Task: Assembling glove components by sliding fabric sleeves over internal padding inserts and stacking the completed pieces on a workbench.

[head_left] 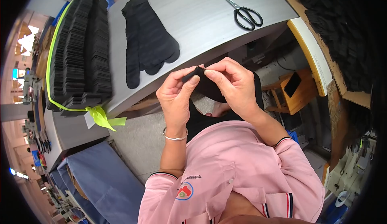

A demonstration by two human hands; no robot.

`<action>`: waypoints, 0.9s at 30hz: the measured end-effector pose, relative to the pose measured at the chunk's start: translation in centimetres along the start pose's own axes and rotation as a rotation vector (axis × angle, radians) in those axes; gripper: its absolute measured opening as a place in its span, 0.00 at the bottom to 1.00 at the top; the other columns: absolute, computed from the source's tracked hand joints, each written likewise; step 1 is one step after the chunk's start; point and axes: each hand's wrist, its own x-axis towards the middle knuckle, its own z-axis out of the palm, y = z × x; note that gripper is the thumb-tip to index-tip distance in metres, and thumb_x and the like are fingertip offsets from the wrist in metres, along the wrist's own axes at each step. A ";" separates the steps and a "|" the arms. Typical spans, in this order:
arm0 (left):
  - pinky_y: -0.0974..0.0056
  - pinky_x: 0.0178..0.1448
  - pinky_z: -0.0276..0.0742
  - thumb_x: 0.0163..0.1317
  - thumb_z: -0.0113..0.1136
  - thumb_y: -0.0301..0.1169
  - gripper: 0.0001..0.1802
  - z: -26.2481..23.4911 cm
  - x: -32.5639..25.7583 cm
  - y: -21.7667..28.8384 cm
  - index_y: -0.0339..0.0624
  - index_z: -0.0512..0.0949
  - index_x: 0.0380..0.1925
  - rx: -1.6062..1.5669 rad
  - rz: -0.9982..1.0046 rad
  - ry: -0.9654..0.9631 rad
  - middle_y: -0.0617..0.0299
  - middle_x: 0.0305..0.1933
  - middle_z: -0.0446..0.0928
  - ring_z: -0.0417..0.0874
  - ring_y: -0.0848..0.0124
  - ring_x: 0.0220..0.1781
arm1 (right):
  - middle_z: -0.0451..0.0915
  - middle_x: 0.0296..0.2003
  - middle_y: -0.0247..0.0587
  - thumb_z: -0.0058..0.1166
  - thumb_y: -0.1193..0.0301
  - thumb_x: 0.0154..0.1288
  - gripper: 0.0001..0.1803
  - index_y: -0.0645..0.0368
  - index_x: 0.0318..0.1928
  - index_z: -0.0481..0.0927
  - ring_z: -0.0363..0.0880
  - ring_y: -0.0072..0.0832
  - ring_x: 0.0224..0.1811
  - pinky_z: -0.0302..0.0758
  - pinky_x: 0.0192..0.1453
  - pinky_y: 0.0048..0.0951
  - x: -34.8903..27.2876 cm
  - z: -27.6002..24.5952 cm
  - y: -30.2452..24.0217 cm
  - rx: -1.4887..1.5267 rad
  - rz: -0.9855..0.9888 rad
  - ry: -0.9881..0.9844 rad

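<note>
In front of my lap, both hands pinch a small folded piece of black fabric (188, 76). The thumb and fingertips of my left hand (177, 95) close on its left end. My right hand (236, 84) grips the other end, fingers curled and thumb pressed in, close to the left fingertips. Part of the cloth is hidden behind the fingers. On the grey table just beyond my left hand lie flat black fabric pieces (147, 38), long with rounded ends, some overlapping. Black-handled scissors (246, 16) rest at the table's right side, blades pointing away.
A tall bundle of stacked black pieces (82, 54), tied with a yellow-green strip (98, 117), stands at the table's left. A carton (350, 97) of black pieces is at right. A wooden stool (304, 91) holds a phone (292, 84). Blue-grey cloth (105, 179) covers something lower left.
</note>
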 end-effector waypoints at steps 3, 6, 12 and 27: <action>0.71 0.57 0.79 0.65 0.63 0.19 0.11 0.0 -0.1 -0.2 0.28 0.80 0.47 -0.030 -0.041 0.037 0.52 0.47 0.84 0.84 0.73 0.49 | 0.79 0.29 0.35 0.64 0.77 0.63 0.04 0.64 0.37 0.84 0.76 0.17 0.27 0.70 0.30 0.21 -0.2 0.8 1.2 0.058 0.024 0.037; 0.73 0.53 0.78 0.66 0.63 0.21 0.12 -0.1 -0.1 -0.3 0.29 0.80 0.48 -0.050 -0.032 0.090 0.56 0.46 0.84 0.83 0.76 0.46 | 0.79 0.29 0.36 0.64 0.78 0.60 0.05 0.62 0.38 0.84 0.78 0.23 0.25 0.72 0.27 0.23 0.6 1.0 1.7 -0.132 -0.271 0.065; 0.73 0.49 0.76 0.67 0.63 0.25 0.12 -1.6 0.2 -0.5 0.32 0.80 0.49 -0.085 -0.177 0.069 0.60 0.44 0.83 0.81 0.78 0.42 | 0.78 0.29 0.37 0.65 0.79 0.58 0.07 0.60 0.38 0.83 0.79 0.31 0.23 0.74 0.24 0.29 1.4 0.7 2.3 -0.498 -0.743 0.040; 0.55 0.47 0.86 0.72 0.58 0.31 0.11 -1.3 7.1 1.0 0.32 0.73 0.42 -0.354 0.026 0.124 0.52 0.38 0.82 0.87 0.59 0.38 | 0.77 0.20 0.39 0.70 0.63 0.58 0.12 0.59 0.33 0.85 0.75 0.29 0.21 0.71 0.28 0.29 1.1 1.2 5.5 -0.354 -0.222 -0.216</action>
